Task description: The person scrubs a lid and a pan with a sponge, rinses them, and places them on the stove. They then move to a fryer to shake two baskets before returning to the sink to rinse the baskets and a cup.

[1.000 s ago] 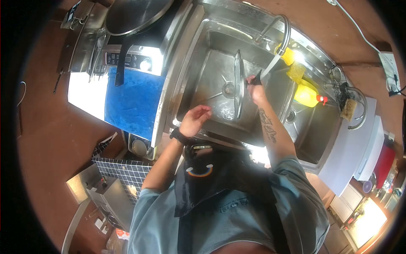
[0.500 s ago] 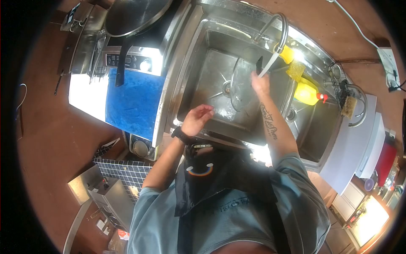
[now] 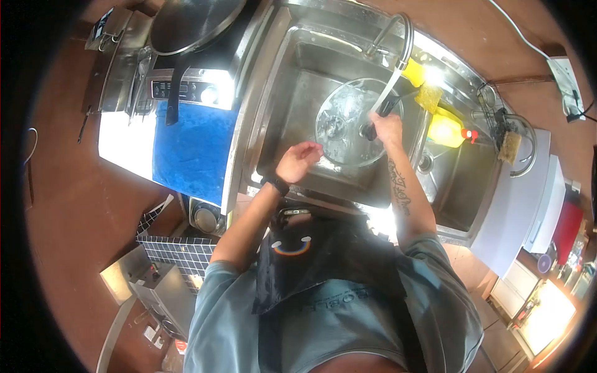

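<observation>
Over the large sink basin (image 3: 298,124), a round glass pot lid (image 3: 348,146) is tilted toward me, wet and see-through. My right hand (image 3: 387,128) is closed around its black handle at the lid's right part. From the curved faucet (image 3: 408,37), a white stream of water (image 3: 387,90) runs down onto the lid beside my right hand. My left hand (image 3: 298,161), with a dark watch at the wrist, is at the lid's left rim. Its fingers are stretched out loosely, fingertips close to the glass.
A yellow bottle with a red cap (image 3: 446,129) and a yellow sponge (image 3: 429,97) are by the smaller right basin (image 3: 457,193). On the left, a frying pan (image 3: 193,28) stands on the cooktop, near a blue cloth (image 3: 193,149). A wire rack (image 3: 494,118) is at the right.
The lid has turned from nearly edge-on to face me more, so its round face shows. My right hand has turned with it. My left hand has shifted slightly right toward the rim.
</observation>
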Demonstrator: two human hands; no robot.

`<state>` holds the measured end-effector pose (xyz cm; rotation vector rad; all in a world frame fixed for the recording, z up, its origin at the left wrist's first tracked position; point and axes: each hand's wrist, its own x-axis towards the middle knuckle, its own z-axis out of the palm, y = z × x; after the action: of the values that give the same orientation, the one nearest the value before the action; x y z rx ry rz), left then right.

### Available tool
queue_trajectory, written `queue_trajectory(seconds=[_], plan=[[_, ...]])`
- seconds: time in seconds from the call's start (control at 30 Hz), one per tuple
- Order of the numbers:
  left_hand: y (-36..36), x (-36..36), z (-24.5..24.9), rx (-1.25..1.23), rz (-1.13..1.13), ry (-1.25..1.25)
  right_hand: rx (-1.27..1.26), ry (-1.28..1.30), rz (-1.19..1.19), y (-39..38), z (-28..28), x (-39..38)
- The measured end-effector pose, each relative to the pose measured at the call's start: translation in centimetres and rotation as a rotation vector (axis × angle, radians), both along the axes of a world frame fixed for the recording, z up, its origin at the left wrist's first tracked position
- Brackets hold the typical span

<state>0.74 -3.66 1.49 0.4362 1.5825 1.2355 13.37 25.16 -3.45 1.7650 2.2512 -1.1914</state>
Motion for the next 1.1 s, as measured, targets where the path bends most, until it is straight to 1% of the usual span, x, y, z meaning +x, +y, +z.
queue_trajectory(seconds=[0.03, 0.13, 0.27, 0.33, 0.37, 0.47, 0.57, 0.67, 0.77, 0.8, 0.87, 0.9, 0.97, 1.03, 1.1], plan=[[0.0, 0.1, -1.2, 0.006, -0.002, -0.017, 0.037, -0.028, -0.002, -0.2, 0.2, 0.1], [0.6, 0.5, -2.8, -0.052, 0.010, -0.069, 0.004, -0.060, -0.010, -0.1, -1.6, 0.7], [0.4, 0.7, -4.9, -0.137, 0.020, -0.117, -0.040, -0.096, 0.042, -0.6, 0.3, 0.5], [0.1, 0.9, -6.3, -0.172, -0.027, 0.003, 0.057, -0.179, 0.133, -1.1, 1.3, 0.1], [-0.1, 1.1, -6.5, -0.176, -0.024, -0.002, 0.053, -0.184, 0.138, -1.4, 2.0, -0.1], [0.0, 1.0, -7.0, -0.188, -0.041, 0.059, 0.206, -0.217, 0.229, -1.9, 3.7, -1.2], [0.0, 0.9, -8.1, -0.227, -0.082, 0.074, 0.236, -0.245, 0.299, -1.8, 4.5, -2.4], [0.3, 1.3, -10.0, -0.186, -0.067, 0.114, 0.199, -0.276, 0.343, -1.6, 5.6, -3.6], [0.9, 1.2, -10.7, -0.203, -0.006, 0.033, 0.209, -0.321, 0.366, -1.1, 5.0, -4.2], [1.1, 1.0, -10.6, -0.200, -0.002, -0.006, 0.209, -0.326, 0.370, -0.9, 3.9, -4.0], [1.4, 0.6, -10.3, -0.196, 0.006, -0.045, 0.363, -0.238, 0.327, -0.6, 2.5, -3.9], [1.4, 0.5, -10.0, -0.191, 0.001, -0.074, 0.363, -0.240, 0.330, -0.2, 2.4, -3.9], [1.6, 0.3, -9.7, -0.185, -0.002, -0.105, 0.220, -0.236, 0.253, 0.1, 2.6, -4.1], [1.7, 0.2, -9.5, -0.239, -0.034, -0.097, 0.189, -0.212, 0.259, 0.2, 3.4, -4.0], [1.6, 0.3, -10.0, -0.220, -0.042, -0.118, 0.155, -0.188, 0.264, 0.0, 5.1, -4.3]])
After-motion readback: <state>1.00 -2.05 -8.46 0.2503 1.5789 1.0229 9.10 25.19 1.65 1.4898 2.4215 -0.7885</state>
